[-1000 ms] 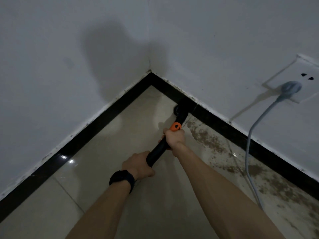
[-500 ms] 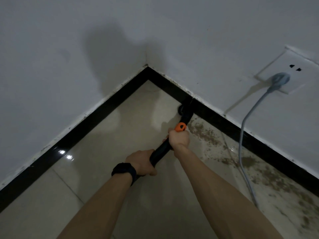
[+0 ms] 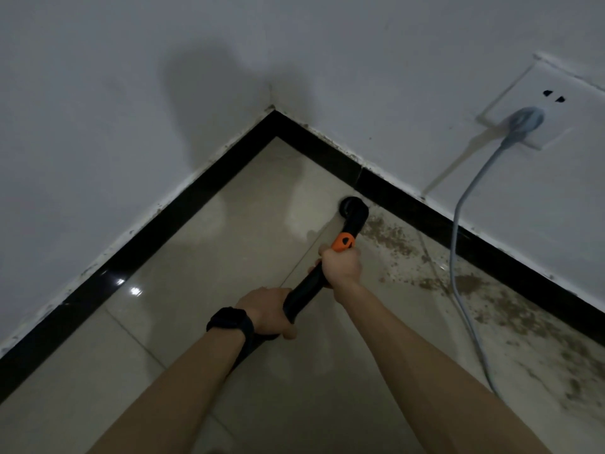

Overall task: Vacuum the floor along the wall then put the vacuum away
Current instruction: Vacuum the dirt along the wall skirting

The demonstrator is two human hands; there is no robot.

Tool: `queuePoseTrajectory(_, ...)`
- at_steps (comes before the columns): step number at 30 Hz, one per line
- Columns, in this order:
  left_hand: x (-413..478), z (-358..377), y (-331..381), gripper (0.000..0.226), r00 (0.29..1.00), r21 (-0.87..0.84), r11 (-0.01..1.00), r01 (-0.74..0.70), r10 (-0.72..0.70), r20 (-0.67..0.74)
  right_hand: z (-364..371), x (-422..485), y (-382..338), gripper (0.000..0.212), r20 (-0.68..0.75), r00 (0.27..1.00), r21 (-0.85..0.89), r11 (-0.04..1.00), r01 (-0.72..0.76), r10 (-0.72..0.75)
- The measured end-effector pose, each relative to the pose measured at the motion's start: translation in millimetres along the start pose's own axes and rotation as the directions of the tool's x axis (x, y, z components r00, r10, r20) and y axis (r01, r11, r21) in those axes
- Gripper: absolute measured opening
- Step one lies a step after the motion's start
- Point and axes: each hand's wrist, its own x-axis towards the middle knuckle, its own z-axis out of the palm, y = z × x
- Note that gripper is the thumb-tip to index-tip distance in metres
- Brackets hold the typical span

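Observation:
A black vacuum wand (image 3: 304,290) with an orange collar (image 3: 343,241) runs from my hands down to a round black nozzle (image 3: 352,211) on the beige tile floor (image 3: 203,257), close to the black skirting of the right wall (image 3: 425,211). My right hand (image 3: 340,265) grips the wand just below the orange collar. My left hand (image 3: 266,311), with a black watch on the wrist, grips the wand lower down. Brown dirt (image 3: 393,239) lies on the floor to the right of the nozzle, along the skirting.
Two white walls meet in a corner (image 3: 273,109) beyond the nozzle. A grey cable (image 3: 458,224) hangs from a plug (image 3: 527,121) in a white wall socket (image 3: 556,103) and trails across the dirty floor at the right. Black skirting (image 3: 147,237) lines the left wall.
The nozzle has slid along the right wall away from the corner toward the dirt, and its round head now shows clearly. Both hands keep their grip on the wand.

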Motion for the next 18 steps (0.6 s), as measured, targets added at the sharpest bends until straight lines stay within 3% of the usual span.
queuePoseTrajectory(2,-6.6,8.7,-6.9,0.037,1.0,0.003,1.0,0.009,-0.009,0.03,1.8,-14.7,10.1,0.038,0.022,1.0,0.031,1.0,0.001,-0.001)
queuePoseTrajectory(5,-14.1,20.5,-19.6,0.036,0.996,0.021,0.999,0.031,-0.032,0.078,8.8,-29.7,28.9,0.055,0.028,1.0,0.002,1.0,-0.011,0.011)
queuePoseTrajectory(8,-16.0,26.1,-30.9,0.037,0.992,0.056,0.997,0.055,-0.06,0.108,14.6,-38.5,40.6,0.044,0.044,0.998,0.042,0.998,-0.035,0.033)
queuePoseTrajectory(18,6.4,9.7,-7.4,0.045,0.998,0.042,0.997,0.065,-0.066,0.021,10.6,-4.4,20.2,0.062,-0.037,0.999,-0.023,1.0,-0.007,0.006)
